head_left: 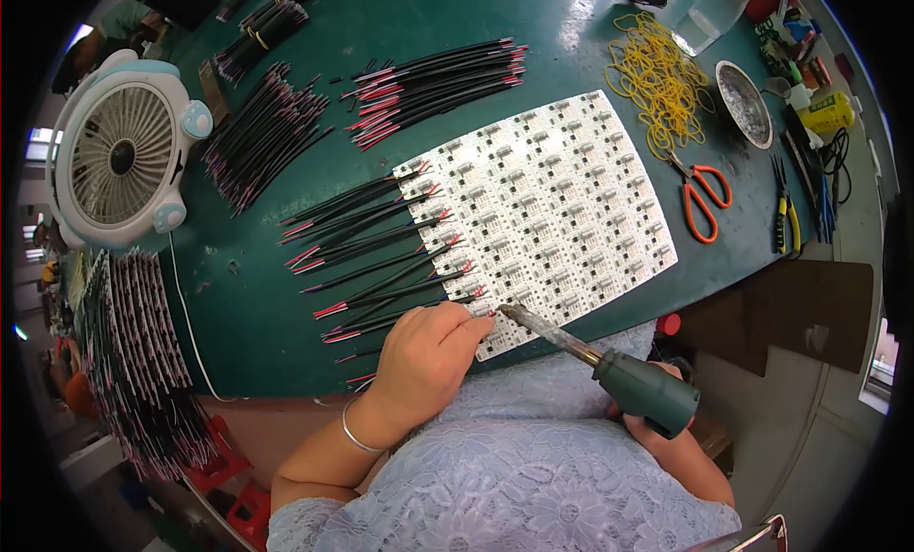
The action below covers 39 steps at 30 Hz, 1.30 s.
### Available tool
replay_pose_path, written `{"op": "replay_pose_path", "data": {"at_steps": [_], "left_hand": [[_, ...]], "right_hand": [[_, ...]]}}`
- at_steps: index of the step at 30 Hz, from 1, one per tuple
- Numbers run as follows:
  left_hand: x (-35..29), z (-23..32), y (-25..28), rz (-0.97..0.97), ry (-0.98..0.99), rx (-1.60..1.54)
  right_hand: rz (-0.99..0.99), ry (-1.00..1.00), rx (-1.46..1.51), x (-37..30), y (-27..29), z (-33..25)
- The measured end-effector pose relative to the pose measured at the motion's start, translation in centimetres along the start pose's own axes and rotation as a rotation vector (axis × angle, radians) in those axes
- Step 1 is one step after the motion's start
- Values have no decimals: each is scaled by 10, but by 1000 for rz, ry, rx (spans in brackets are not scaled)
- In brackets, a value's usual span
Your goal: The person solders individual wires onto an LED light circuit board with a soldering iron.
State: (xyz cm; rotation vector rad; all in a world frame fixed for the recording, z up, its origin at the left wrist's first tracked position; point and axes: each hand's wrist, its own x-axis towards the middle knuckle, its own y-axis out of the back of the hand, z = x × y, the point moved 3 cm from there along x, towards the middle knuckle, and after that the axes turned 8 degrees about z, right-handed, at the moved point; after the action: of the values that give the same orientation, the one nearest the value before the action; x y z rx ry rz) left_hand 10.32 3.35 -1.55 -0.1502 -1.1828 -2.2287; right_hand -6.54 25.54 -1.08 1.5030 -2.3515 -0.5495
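Observation:
A white panel of many small circuit boards (547,204) lies on the green table. Black cables with red and white bared ends (367,214) stick out in a row from its left edge. Pressed together at the panel's near left corner, the fingers of my left hand (424,357) pinch a wire end, mostly hidden by the hand. My right hand (645,434) is wrapped round the green handle of a soldering iron (647,390), which partly covers it. The iron's tip meets the panel area just right of my left fingertips; whether it touches the wire I cannot tell.
Cable bundles (433,85) lie behind the panel, more (267,138) beside a white fan (124,161). Yellow rubber bands (657,80), a metal bowl (745,104), orange-handled scissors (705,195) and pliers (785,214) sit on the right. Many cables (143,342) hang at the left edge.

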Motion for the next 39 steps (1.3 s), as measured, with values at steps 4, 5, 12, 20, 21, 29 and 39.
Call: {"op": "replay_pose_path", "data": {"at_steps": [4,5,12,20,21,29,39], "left_hand": [[0,-2,-1,4,0,-12],[0,-2,-1,3,0,-13],[3,-2,0,-18,31,-25],[3,-2,-1,-16,38,-19],[3,-2,0,-20,44,-20],[5,-4,-1,-32,65,-65],[6,-5,-1,-31,66,-86]], "right_hand": [[-8,-14,-32,2,-3,-2],[37,21,-32,2,-5,-1],[35,179,-244,2,-2,-2],[18,-29,-83,-19,4,8],[20,-28,-113,-19,3,7],[12,-63,20,-10,1,2],[-30,159,-327,-7,3,-8]]}}
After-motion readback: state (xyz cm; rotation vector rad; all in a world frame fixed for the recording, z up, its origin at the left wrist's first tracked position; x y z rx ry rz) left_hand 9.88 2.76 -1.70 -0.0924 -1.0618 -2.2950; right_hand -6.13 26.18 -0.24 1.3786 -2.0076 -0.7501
